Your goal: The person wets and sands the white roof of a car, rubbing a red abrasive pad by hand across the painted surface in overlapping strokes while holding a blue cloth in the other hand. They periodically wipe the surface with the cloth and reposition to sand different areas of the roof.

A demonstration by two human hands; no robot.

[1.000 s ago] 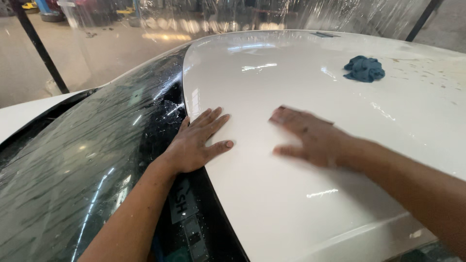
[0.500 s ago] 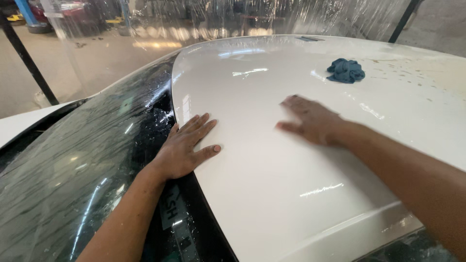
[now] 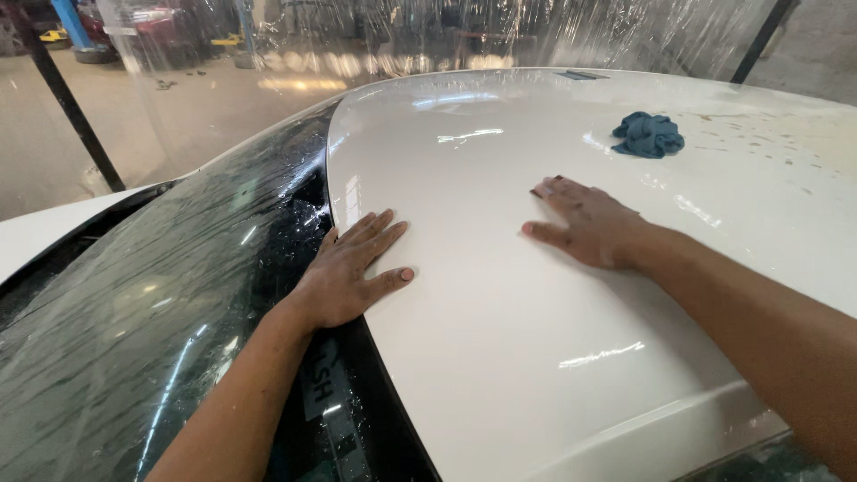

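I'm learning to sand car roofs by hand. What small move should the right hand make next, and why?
Probably slide the right hand a little farther across the white roof: it lies flat on a small dark pad, the left hand braces at the roof's edge, and specks show beside the blue cloth.

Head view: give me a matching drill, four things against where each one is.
Things:
1. left hand
2. right hand
3. blue cloth
4. windshield

Places:
A. bunched up far back on the roof, touched by neither hand
B. flat at the roof's front edge, heel over the glass
C. wet and streaked, left of the white roof
D. flat near the middle of the roof, fingers pressing a small dark piece

Pairs: 1-B, 2-D, 3-A, 4-C
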